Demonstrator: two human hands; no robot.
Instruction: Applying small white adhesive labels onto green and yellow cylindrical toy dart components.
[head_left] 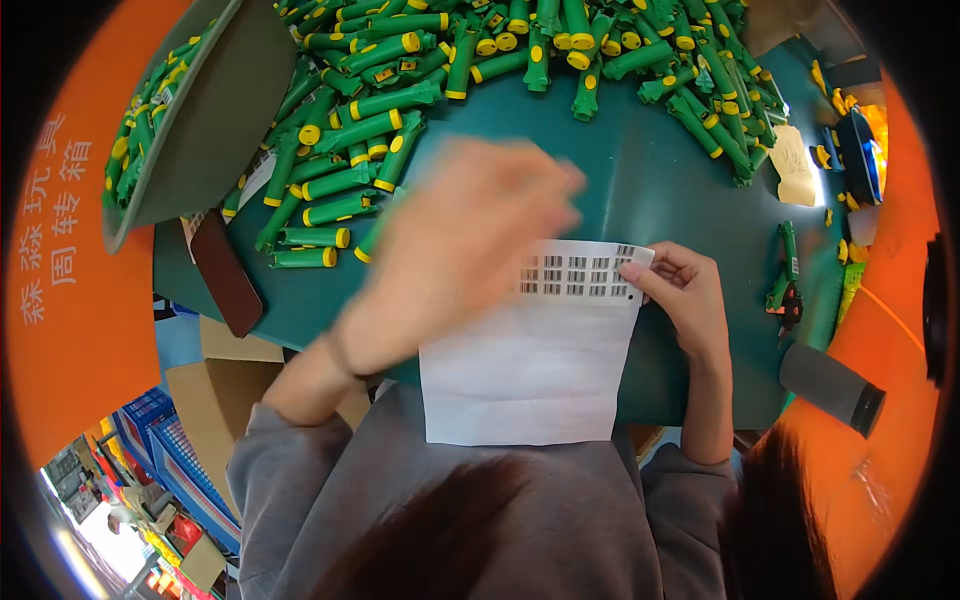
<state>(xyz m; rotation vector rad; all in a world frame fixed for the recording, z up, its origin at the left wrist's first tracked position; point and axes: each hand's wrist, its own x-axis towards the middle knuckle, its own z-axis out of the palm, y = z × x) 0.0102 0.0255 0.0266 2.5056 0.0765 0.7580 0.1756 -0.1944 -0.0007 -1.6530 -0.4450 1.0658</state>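
Note:
A white sheet of barcode stickers (530, 370) hangs over the near table edge and my lap, with rows of small printed labels along its top. My right hand (690, 290) pinches its upper right corner, thumb on top. Motion blurs my left hand (480, 220), which is above the sheet's upper left part and hides some labels; whether its fingers hold anything cannot be made out. Beyond it lie many green plastic tubes with yellow ends (350, 135), heaped across the far side of the table.
A grey-green tray (200, 130) with more green tubes stands at the left, above a dark red flat case (228, 275). On the right are a dark grey cylinder (830, 388), one green tube-like piece (785, 270) and a tan paper piece (793, 165). Orange bins flank the green table (540, 140).

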